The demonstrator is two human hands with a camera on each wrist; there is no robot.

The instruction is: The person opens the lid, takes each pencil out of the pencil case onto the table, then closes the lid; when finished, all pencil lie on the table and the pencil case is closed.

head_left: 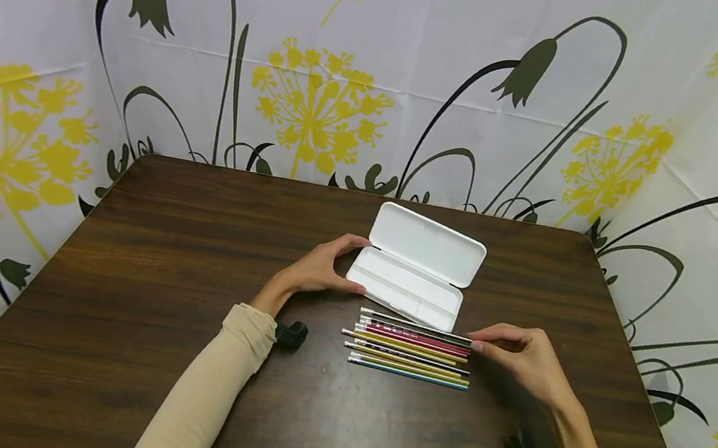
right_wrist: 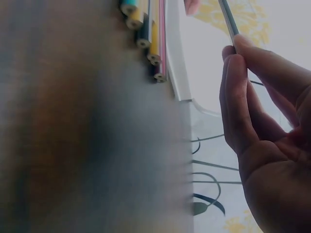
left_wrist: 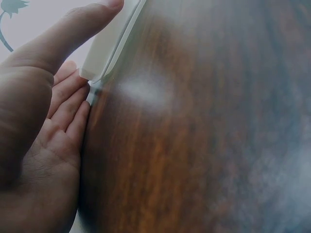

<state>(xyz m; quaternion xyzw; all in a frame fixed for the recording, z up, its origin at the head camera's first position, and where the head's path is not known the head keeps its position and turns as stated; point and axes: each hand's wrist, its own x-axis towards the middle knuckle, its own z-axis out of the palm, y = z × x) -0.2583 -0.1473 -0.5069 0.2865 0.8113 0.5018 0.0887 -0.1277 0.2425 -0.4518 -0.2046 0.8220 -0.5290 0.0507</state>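
Note:
A white pencil case (head_left: 427,244) lies with its lid folded back, its shallow tray divided into compartments. At its left end my left hand (head_left: 321,264) grips it, thumb on the near corner and fingers toward the hinge side. My right hand (head_left: 528,360) pinches the right end of a dark pencil (right_wrist: 227,18) between thumb and fingertips. In the right wrist view this pencil is raised above the others. Just in front of the case, several pencils (head_left: 411,368) lie side by side in yellow, red, black and teal, eraser ends to the left.
All of this rests on a dark wooden table (head_left: 141,278). Behind the table and along its sides hangs a pale cloth (head_left: 358,125) printed with yellow and grey-green flowers. Each wrist wears a dark device, the left one (head_left: 292,335) close to the pencils' eraser ends.

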